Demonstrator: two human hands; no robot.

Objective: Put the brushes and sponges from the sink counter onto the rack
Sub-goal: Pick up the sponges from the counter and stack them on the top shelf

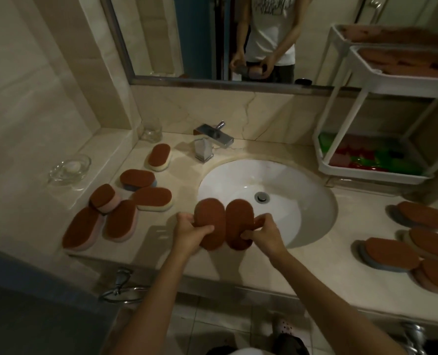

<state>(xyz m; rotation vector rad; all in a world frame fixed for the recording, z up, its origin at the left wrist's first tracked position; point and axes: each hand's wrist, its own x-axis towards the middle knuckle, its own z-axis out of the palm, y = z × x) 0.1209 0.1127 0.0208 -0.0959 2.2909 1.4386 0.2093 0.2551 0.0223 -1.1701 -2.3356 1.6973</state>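
Both hands are up over the sink's front edge. Left hand squeezes one brown sponge; right hand squeezes another. They look soft and light, so a grab round the middle works. More sponges lie on the bench. White rack already has brown pads up top and bright things down low.

Twelve brown-topped sponges: six left of the sink, two held, four right.
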